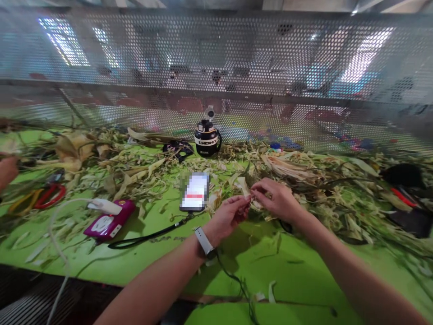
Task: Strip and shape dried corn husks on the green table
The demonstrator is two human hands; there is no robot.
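Observation:
My left hand, with a light-strapped watch on its wrist, is closed with its fingertips pinched together. Between and above the fingers stands a pale strip of corn husk, its lower end hidden by them. My right hand meets the left at the fingertips, thumb and forefinger pinching at the same spot on the strip. Dry husks lie heaped just behind both hands. A phone with a lit, blurred screen rests left of my hands, a black strap attached.
A purple power bank with a white cable and red-handled scissors lie at the left. Behind stands a black bottle before a perforated metal screen. Another person's hand shows at the left edge. Husk scraps cover much of the green table.

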